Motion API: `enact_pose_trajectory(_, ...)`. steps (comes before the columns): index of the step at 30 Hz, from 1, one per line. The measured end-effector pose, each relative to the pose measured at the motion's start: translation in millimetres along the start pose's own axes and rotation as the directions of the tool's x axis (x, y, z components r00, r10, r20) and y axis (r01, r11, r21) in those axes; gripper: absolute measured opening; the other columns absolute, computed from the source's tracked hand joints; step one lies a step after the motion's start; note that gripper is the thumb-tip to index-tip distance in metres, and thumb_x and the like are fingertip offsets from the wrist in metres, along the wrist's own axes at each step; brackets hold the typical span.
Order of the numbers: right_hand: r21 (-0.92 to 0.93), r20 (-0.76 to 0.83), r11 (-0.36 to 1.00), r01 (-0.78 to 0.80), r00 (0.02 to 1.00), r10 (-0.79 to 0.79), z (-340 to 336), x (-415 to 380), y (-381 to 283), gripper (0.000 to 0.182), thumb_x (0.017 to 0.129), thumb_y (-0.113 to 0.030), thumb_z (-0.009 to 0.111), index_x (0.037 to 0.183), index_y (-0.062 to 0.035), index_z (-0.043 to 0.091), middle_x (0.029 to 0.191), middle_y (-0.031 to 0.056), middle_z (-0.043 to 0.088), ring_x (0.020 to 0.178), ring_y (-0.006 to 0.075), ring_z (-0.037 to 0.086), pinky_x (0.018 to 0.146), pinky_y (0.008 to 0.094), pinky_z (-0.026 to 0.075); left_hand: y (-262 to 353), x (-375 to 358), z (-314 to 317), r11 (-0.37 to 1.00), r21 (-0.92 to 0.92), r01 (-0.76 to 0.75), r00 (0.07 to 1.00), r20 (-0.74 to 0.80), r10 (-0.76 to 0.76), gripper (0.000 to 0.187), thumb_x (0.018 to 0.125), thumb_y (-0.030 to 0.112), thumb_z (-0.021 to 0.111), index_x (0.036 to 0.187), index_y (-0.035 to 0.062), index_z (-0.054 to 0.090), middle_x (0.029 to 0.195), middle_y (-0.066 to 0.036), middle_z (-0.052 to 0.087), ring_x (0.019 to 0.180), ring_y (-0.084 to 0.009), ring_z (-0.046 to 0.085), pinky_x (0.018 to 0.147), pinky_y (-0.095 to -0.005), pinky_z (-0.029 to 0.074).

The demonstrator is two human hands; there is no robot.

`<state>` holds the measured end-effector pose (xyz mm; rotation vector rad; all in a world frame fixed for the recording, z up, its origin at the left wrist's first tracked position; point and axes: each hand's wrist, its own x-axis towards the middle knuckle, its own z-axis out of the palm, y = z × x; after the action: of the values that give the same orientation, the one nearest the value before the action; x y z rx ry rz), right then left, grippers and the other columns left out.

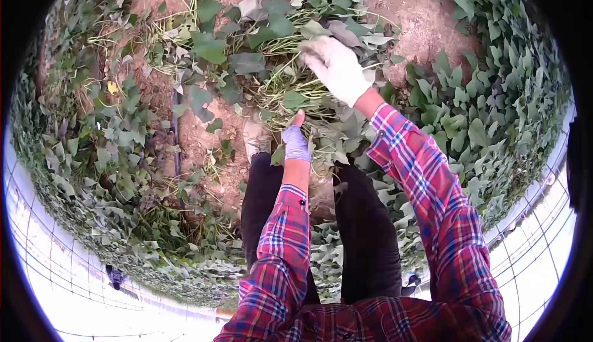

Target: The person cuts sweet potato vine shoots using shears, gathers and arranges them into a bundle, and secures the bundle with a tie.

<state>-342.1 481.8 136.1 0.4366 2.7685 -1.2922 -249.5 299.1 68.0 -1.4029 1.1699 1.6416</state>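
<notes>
My left hand [296,142], in a lavender glove with the thumb tip bare, is closed on a bunch of cut-looking leafy vines [295,98] between my legs. Its thumb points up along the near side of the stems, while the other fingers are hidden below. Over the upper right part of the bunch is my right hand [334,69], in a white glove. The fingers curve loosely, with a gap between thumb and forefinger, and look slightly blurred; I see nothing held in them. Long pale-green stems and broad leaves spread beneath both hands.
More trailing vines [123,126] and dense green leaves [488,107] cover the ground on both sides. Bare reddish soil [417,24] shows at the upper right. A thin dark line [176,135], possibly a hose, runs along the soil at left. My dark-trousered legs [364,237] stand among the plants.
</notes>
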Motion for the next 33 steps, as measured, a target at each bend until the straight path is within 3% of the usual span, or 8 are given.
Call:
enact_pose_trajectory(5,-0.385,0.143,0.891,0.240,0.970,-0.199,3,102,47,0.060,0.079,-0.036,0.064,0.130,-0.0100,0.047,0.120,0.0116,0.055,0.113,0.0294,0.052,0.094,0.0401,0.043,-18,31,-10,0.992,-0.051,-0.119,0.992,0.036,0.120,0.033,0.080,0.018,0.072,0.107,0.0032,0.060,0.089,-0.006,0.065,0.072,-0.0185,0.062,0.066,-0.0310,0.051)
enact_pose_trajectory(8,-0.561,0.468,0.763,0.321,0.883,-0.028,25,100,63,0.080,0.073,-0.045,0.067,0.139,-0.0106,0.037,0.120,0.0142,0.054,0.113,0.0299,0.052,0.093,0.0423,0.042,-25,32,-20,0.997,-0.068,-0.044,0.996,0.079,0.050,0.036,0.080,0.018,0.072,0.111,0.0022,0.059,0.093,-0.006,0.066,0.076,-0.0189,0.063,0.071,-0.0315,0.051)
enact_pose_trajectory(11,-0.590,0.469,0.765,0.259,0.881,0.064,28,75,52,0.061,0.074,-0.050,0.065,0.111,-0.0021,0.058,0.107,0.0128,0.058,0.101,0.0283,0.056,0.084,0.0418,0.042,-27,40,-30,0.998,-0.062,-0.022,0.988,0.153,0.031,0.038,0.079,0.017,0.071,0.111,0.0016,0.059,0.095,-0.007,0.066,0.078,-0.0189,0.063,0.073,-0.0322,0.051)
enact_pose_trajectory(12,-0.564,0.467,0.786,0.252,0.883,0.053,32,62,50,0.055,0.074,-0.052,0.064,0.097,-0.0010,0.062,0.101,0.0132,0.058,0.098,0.0280,0.057,0.081,0.0419,0.042,-26,37,-31,0.999,-0.046,-0.024,0.988,0.154,0.031,0.038,0.079,0.017,0.071,0.112,0.0016,0.059,0.097,-0.007,0.066,0.080,-0.0192,0.063,0.074,-0.0328,0.052)
enact_pose_trajectory(18,-0.280,0.569,0.959,0.045,0.813,0.127,42,-28,47,0.065,0.077,-0.048,0.064,0.124,-0.0063,0.051,0.106,0.0170,0.057,0.102,0.0323,0.057,0.087,0.0438,0.043,-16,14,-62,0.998,0.012,0.070,0.970,0.233,-0.070,0.046,0.075,0.016,0.073,0.116,0.0021,0.058,0.107,-0.008,0.064,0.094,-0.0223,0.062,0.086,-0.0358,0.050)
enact_pose_trajectory(23,-0.468,0.437,0.862,0.192,0.899,0.037,47,4,65,0.039,0.080,-0.041,0.063,0.109,-0.0155,0.065,0.099,0.0093,0.057,0.101,0.0270,0.054,0.084,0.0419,0.041,-15,28,-47,0.997,0.016,0.078,0.971,0.227,-0.079,0.044,0.074,0.018,0.074,0.113,0.0046,0.061,0.103,-0.005,0.064,0.091,-0.0201,0.061,0.083,-0.0342,0.049)
enact_pose_trajectory(26,-0.582,0.341,0.748,0.318,0.931,-0.131,43,30,71,0.043,0.077,-0.042,0.066,0.112,-0.0160,0.064,0.122,0.0128,0.049,0.116,0.0288,0.046,0.089,0.0455,0.039,-19,47,-43,0.993,0.060,0.103,0.971,0.209,-0.113,0.047,0.073,0.020,0.076,0.115,0.0061,0.059,0.104,-0.005,0.063,0.090,-0.0191,0.061,0.081,-0.0339,0.049)
enact_pose_trajectory(33,-0.315,0.416,0.948,-0.038,0.893,0.174,51,-12,86,0.065,0.083,-0.050,0.056,0.135,-0.0121,0.044,0.125,0.0183,0.052,0.116,0.0324,0.050,0.096,0.0419,0.041,-11,15,-4,0.997,-0.031,0.076,0.951,0.302,-0.063,0.055,0.076,0.022,0.075,0.123,0.0046,0.054,0.114,-0.006,0.061,0.098,-0.0214,0.060,0.086,-0.0356,0.048)
